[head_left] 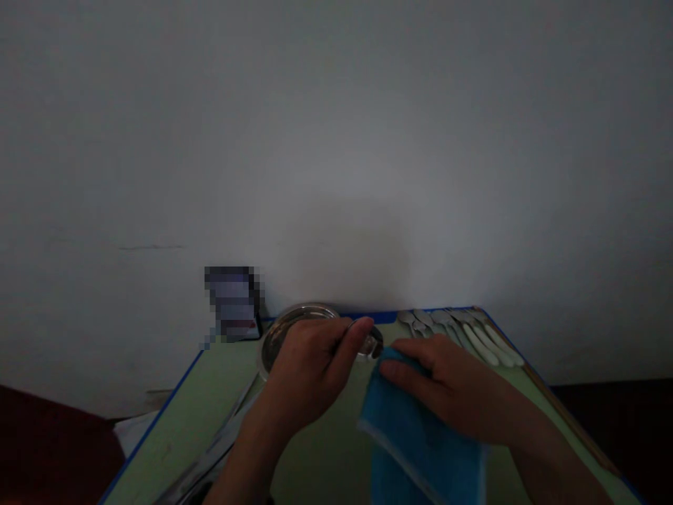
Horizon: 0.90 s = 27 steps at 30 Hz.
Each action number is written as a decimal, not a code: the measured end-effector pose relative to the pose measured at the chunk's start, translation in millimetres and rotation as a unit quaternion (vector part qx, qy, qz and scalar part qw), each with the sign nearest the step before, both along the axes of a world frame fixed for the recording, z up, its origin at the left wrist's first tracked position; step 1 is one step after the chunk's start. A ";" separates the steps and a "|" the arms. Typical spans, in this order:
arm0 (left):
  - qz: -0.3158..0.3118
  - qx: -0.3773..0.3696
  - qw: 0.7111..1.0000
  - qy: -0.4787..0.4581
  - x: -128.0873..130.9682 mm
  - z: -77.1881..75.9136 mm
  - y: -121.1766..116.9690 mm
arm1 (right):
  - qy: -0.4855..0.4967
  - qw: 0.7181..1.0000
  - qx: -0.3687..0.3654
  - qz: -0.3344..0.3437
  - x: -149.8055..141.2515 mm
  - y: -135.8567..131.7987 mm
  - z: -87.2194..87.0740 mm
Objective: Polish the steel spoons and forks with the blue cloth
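My left hand (313,361) is closed around a shiny metal spoon (373,341), its thumb lying along the top; most of the spoon is hidden by the fingers. Close beside it on the right, my right hand (439,375) grips a blue cloth (423,449) with a white edge. The cloth hangs down over the table, and its upper corner meets the spoon's end. Behind my left hand stands a round steel dish (273,344), partly covered by that hand. To the right, beyond my right hand, several spoons (442,319) lie in a row, some with white handles (484,345).
The green table (326,456) has a blue edge and stands against a grey wall (336,154). A blurred, phone-like device (234,305) leans at the back left. Long, thin metallic items (218,445) lie beside my left forearm.
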State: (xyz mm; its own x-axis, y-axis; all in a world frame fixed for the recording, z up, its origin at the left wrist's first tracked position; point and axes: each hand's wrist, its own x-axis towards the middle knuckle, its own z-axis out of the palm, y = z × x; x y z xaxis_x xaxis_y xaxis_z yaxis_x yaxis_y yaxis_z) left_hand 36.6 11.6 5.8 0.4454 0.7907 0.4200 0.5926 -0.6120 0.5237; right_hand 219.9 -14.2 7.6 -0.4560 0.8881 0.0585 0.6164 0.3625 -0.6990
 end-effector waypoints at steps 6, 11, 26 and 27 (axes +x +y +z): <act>0.060 0.013 0.998 0.023 -10.8 7.7 3.2 | -0.018 1.000 0.019 0.002 6.3 3.6 -2.5; 0.097 0.024 0.995 0.013 -20.5 10.6 5.2 | -0.040 0.999 0.006 0.006 21.1 5.1 1.5; -0.025 -0.007 0.992 0.124 2.6 6.3 -1.7 | -0.048 0.998 -0.023 0.020 3.0 4.6 -7.1; -0.026 -0.004 0.991 0.133 3.9 5.7 -1.4 | -0.046 0.999 -0.023 0.019 3.1 5.1 -7.7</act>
